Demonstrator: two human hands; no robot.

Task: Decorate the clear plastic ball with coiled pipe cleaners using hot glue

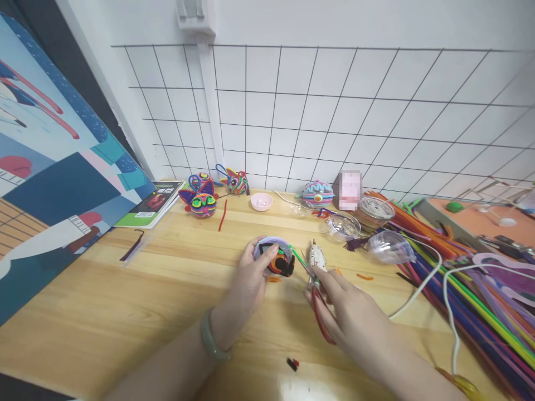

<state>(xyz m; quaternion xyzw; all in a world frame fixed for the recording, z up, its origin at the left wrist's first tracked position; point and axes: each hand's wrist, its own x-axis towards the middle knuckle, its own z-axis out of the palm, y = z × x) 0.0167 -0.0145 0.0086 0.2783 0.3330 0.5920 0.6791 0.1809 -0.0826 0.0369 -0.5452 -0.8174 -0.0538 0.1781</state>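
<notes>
My left hand point(251, 273) is closed around a round craft ball point(278, 257) with a pale lilac rim and orange, black and grey pieces, its thumb lying over the front. A green pipe cleaner point(296, 253) sticks out of the ball's right side. Red-handled scissors point(321, 320) are gripped in my right hand point(345, 303). Their blades point up and left, close to the green strip; whether they touch it I cannot tell. Just beyond the scissors lies a white glue gun point(316, 256), its tip pointing toward the wall.
Several decorated balls point(203, 205) and a small pink bowl point(261, 201) stand along the wall. Clear plastic shells point(390, 247) lie at right, beside many coloured pipe cleaners point(463, 301). A white cable point(449, 306) loops there. Small black and red scraps point(292, 364) lie in front.
</notes>
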